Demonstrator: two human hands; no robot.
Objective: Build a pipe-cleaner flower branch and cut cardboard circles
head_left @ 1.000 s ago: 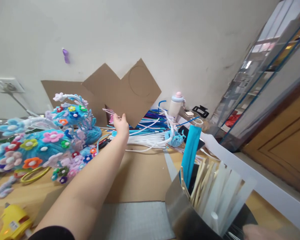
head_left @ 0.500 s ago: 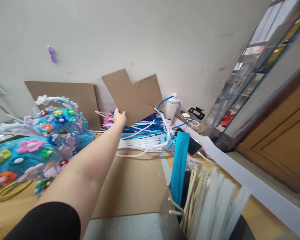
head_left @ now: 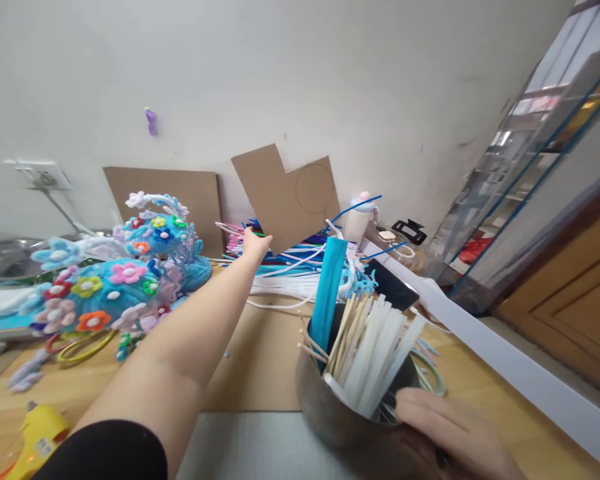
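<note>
My left hand (head_left: pixel 257 245) reaches to the pile of pipe cleaners (head_left: pixel 290 267) at the back, beside the lower edge of a cut cardboard piece (head_left: pixel 280 193). Its fingers look bent together, and what they hold, if anything, is too small to make out. At the lower right my right hand (head_left: pixel 445 427), blurred, is closed on the rim of a dark metal pot (head_left: pixel 330 417). The pot holds wooden sticks (head_left: pixel 343 333), whitish translucent sticks (head_left: pixel 375 353) and a flat blue bundle (head_left: pixel 327 293).
Blue fuzzy flower pieces (head_left: pixel 115 287) stand on the left, with a yellow glue gun (head_left: pixel 43 433) in front. A cup (head_left: pixel 359 220), a black hair clip (head_left: pixel 409 231) and a phone (head_left: pixel 393 283) lie toward the right. Cardboard (head_left: pixel 260 360) covers the middle.
My right hand has come into view at the pot, and the pot now shows farther up and left. The view has shifted left; my left hand stays by the pipe cleaners.
</note>
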